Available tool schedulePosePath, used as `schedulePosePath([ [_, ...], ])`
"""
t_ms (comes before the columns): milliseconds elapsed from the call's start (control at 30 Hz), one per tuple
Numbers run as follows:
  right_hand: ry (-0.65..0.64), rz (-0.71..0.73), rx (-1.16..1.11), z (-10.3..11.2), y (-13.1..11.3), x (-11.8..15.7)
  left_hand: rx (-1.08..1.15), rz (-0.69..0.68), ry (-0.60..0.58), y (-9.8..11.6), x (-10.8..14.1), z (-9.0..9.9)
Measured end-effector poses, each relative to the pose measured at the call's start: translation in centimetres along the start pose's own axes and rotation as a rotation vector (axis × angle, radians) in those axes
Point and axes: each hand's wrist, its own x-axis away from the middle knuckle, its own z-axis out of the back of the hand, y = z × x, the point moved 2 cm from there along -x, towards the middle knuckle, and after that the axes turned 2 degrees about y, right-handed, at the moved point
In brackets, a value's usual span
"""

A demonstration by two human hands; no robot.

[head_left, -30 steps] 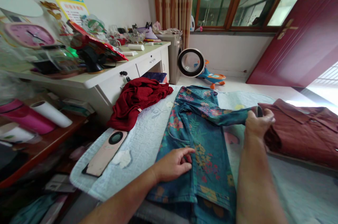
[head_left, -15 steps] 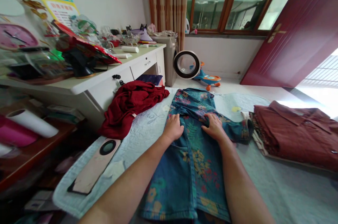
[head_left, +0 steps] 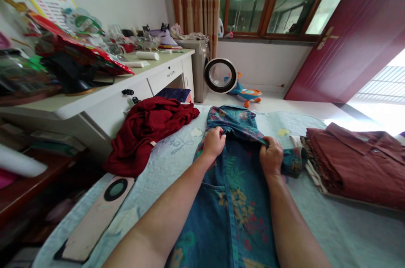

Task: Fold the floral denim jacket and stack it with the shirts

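Note:
A blue denim jacket [head_left: 232, 175] with a floral print lies lengthwise on the light-blue bed cover, its collar toward the far end. My left hand [head_left: 214, 145] is closed on cloth near the jacket's upper left part. Fingers of my right hand [head_left: 271, 155] are wrapped round a folded sleeve on the right. Between the two hands the sleeve cloth runs across the body of the jacket, slightly raised. The sleeve's cuff [head_left: 295, 162] sticks out to the right, beyond my right hand.
A crumpled dark-red garment [head_left: 148, 129] lies left, near a flat pale panel with a dark circle [head_left: 98, 219]. Folded rust-brown clothes [head_left: 354, 162] are stacked on the right. A cluttered white desk [head_left: 164, 76] borders the left; a washing machine [head_left: 201, 70] with its door open stands behind.
Both hands have closed on the jacket's cloth, where they lay flatter before. My right hand has shifted right, lifting the sleeve cloth a little. The camera view has turned slightly.

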Motion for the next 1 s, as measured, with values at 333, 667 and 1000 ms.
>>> schedulePosePath([
  [333,-0.133,-0.108,0.171,-0.7,1.8,0.8,0.176,-0.026,-0.375,-1.8,0.6,-2.7],
  [667,-0.250,-0.153,0.261,-0.8,1.8,0.7,0.141,-0.077,-0.274,-8.2,2.8,6.3],
  [1000,-0.342,-0.138,0.295,-1.3,1.0,1.7,-0.311,-0.206,-0.276,-8.2,10.1,4.5],
])
